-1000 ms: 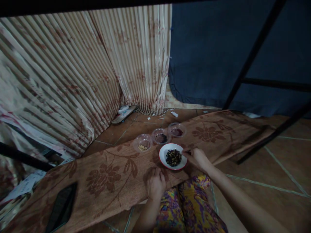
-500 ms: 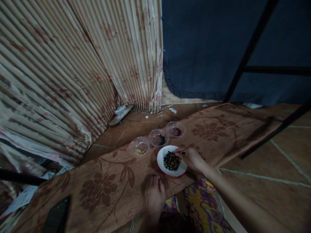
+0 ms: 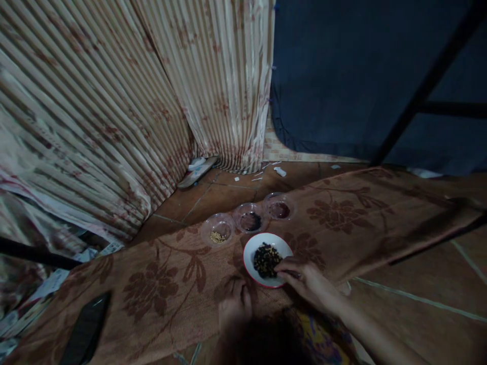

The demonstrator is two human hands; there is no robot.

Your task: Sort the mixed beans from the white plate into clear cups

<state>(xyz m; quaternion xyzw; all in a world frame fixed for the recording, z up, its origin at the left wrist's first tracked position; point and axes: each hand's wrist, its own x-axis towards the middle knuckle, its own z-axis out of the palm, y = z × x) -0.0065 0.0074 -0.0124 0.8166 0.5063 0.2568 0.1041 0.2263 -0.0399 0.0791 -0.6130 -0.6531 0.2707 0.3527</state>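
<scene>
A white bowl with a red rim (image 3: 249, 263) sits on the brown cloth, holding a mix of dark and pale yellow beans (image 3: 266, 259). My right hand (image 3: 304, 284) reaches over the bowl's right side, its fingers pinched at the edge of the beans; whatever is between them is too small to make out. Just left of the bowl, my left hand (image 3: 235, 304) rests on the cloth with fingers curled in and nothing visible in them. Behind the bowl stand three clear plastic cups: one with yellow beans (image 3: 217, 236), one with black beans (image 3: 250, 221), one with dark red beans (image 3: 279, 209).
A flower-patterned brown cloth (image 3: 182, 309) covers the long narrow surface. A black phone (image 3: 87, 324) lies at its left end. Striped curtains (image 3: 213, 91) hang at the back left, a dark blue cloth (image 3: 342, 81) at the back right. Dark metal bars (image 3: 414, 106) stand at the right.
My right hand has moved from the bowl's upper right down to its lower right, over the near edge of the beans. My left hand stays on the cloth. The view has shifted slightly.
</scene>
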